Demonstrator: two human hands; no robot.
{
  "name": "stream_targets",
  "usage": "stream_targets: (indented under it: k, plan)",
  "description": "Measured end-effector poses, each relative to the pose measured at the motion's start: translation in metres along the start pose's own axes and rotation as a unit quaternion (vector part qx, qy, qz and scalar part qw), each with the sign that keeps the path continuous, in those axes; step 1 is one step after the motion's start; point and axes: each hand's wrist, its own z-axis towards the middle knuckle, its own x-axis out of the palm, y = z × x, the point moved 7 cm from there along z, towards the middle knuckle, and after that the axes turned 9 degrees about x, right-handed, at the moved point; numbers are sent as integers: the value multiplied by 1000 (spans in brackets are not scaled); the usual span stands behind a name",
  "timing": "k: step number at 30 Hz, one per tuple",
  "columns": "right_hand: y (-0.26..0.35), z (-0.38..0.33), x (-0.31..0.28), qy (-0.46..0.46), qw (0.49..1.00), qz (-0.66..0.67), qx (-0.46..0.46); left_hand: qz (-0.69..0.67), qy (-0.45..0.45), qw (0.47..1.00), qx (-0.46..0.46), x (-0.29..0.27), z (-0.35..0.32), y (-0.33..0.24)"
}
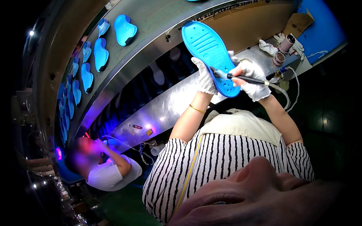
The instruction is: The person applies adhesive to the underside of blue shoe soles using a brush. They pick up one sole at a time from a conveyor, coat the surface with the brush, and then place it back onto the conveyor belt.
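A light blue shoe sole (205, 45) is tilted up in front of me, its ribbed and dimpled face showing. My left hand (205, 78), in a white glove, grips the sole by its left edge near the lower end. In my right hand (253, 75), also gloved with bare fingertips showing, is a black-handled brush (249, 79). Its pale bristle end lies over the lower part of the sole, and a clear tube (281, 90) runs from the back of the handle. Whether the bristles touch the sole I cannot tell exactly.
A conveyor belt (151, 17) with several blue soles (101, 54) curves along the left. Below it runs a metal bench (166, 105). White gloves (268, 48), a spool-like cup (287, 42) and a small pot (279, 58) sit at right. A co-worker (113, 169) is at lower left.
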Motion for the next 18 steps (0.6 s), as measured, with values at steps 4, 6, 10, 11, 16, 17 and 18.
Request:
stream_targets:
  k: [4,6,10,11,16,17,18]
  plan:
    - [15,2,18,86,986,107,92,-102,43,993,33,-9,15,-12]
    - [13,5,4,14,991,112,70,-157,80,982,62,8,14,-22]
    - [13,-4,7,16,996,87,21,-141,152,972,112,19,23,-34]
    - [6,-2,10,49,988,121,82,-138,160,970,120,20,23,-40]
    - [-3,4,-3,-27,970,217,108,-105,205,964,131,29,19,-56]
    - [-1,3,-1,-7,972,208,111,-87,212,966,122,30,18,-56]
    - [1,2,2,14,973,198,113,-68,219,967,112,30,16,-57]
